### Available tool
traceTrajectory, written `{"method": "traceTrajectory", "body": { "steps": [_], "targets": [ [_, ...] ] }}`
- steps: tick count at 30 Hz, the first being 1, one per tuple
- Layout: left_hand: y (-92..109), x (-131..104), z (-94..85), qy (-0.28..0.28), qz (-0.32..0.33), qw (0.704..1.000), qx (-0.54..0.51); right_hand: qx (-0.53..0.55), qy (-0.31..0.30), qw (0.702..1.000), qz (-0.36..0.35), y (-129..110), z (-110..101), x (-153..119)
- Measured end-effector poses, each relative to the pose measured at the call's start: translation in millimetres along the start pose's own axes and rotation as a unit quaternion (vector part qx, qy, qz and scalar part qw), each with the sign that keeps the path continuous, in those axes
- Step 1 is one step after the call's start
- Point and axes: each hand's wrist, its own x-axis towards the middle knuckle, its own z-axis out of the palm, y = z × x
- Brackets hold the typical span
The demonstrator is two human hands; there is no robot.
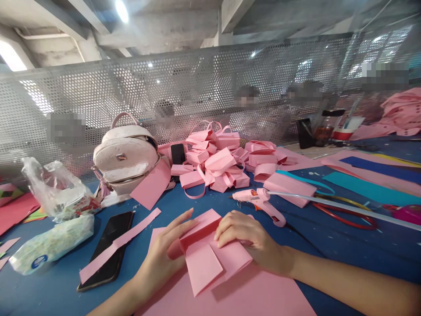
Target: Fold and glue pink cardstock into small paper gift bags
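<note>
- Folded pink paper piece, open box shape with flaps out: bottom centre of frame, between both hands, above a flat pink sheet.
- Left hand: at the piece's left side, touching. Fingers stretched along it, index slightly apart from the rest. Thumb tip hidden, so can't tell if it pinches.
- Right hand: fingers curled over the piece's right part, gripping the paper near the flap.
- Pink glue gun: lies right of centre, just beyond the right hand, nozzle to the left. Long translucent glue stick runs out of its back toward the right edge.
- Heap of pink paper bags: centre of frame, beyond the hands; several have loop handles.
- Black phone: lower left, flat, pink strip lying across it.
- Tissue pack and clear plastic bag: left side, near each other.
- Pale backpack: left of the heap, upright.
- Cyan strip and dark blue strip: right side.
- All on a blue tabletop.
</note>
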Motion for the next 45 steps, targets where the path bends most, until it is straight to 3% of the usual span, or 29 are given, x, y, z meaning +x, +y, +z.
{"method": "traceTrajectory", "body": {
  "steps": [7, 13, 18, 22, 28, 40, 45],
  "targets": [
    [-2, 1, -0.4, 0.009, 0.025, 1.000, -0.008, -0.006, 0.000, 1.000, 0.021, 0, 0, -3],
    [0, -2, 0.1, 0.001, -0.031, 0.998, -0.059, -0.052, 0.080, 0.985, 0.144, 6, 7, -16],
    [-7, -8, 5.2, 0.047, -0.040, 0.995, -0.079, -0.059, 0.090, 0.979, 0.176, 11, 7, -14],
    [-7, -9, 4.4, 0.079, 0.026, 0.995, 0.048, -0.103, 0.027, 0.981, 0.164, 10, 2, -11],
    [-1, -8, 2.4, 0.078, 0.122, 0.960, 0.239, -0.111, -0.016, 0.983, 0.144, 7, 3, -10],
    [0, -4, 1.5, 0.065, 0.181, 0.929, 0.316, -0.111, -0.018, 0.989, 0.091, 6, 1, -7],
    [2, -5, -0.1, 0.035, 0.196, 0.924, 0.326, -0.124, -0.018, 0.989, 0.075, 7, 1, -5]
  ]
}}
